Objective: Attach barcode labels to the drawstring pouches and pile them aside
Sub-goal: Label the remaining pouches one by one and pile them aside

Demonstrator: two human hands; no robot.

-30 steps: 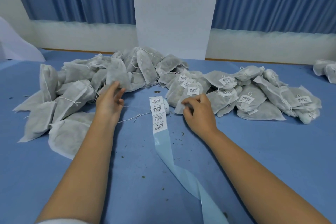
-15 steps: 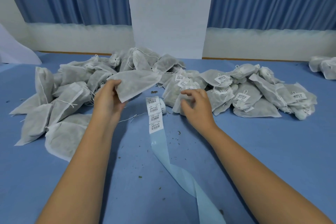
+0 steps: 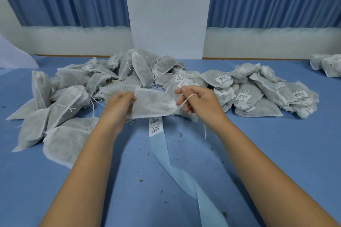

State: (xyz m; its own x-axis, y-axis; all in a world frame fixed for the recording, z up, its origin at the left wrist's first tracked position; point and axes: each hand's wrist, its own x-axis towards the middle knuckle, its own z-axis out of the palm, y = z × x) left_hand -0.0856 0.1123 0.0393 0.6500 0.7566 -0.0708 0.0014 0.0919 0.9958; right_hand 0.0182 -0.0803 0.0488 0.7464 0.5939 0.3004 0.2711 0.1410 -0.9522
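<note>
1. The left hand (image 3: 120,106) curls round one end of a pouch (image 3: 153,103). The right hand (image 3: 200,104) pinches its string (image 3: 186,99).
2. Best to pull the string taut and hold the pouch level, so a label goes on flat.
3. The pouch hangs above the counter (image 3: 258,153), at 3 o'clock from the left hand and 9 o'clock from the right.
4. The labels (image 3: 155,125) lie at 6 o'clock, just below the pouch. The labelled pile (image 3: 258,96) is at 3 o'clock.

Pouch (image 3: 153,103) hid the top of the label strip (image 3: 156,127) and fingers of the left hand (image 3: 118,106). Strip ran off the bottom edge; far-right pouches (image 3: 327,64) were cropped. Label print was too small to read.
</note>
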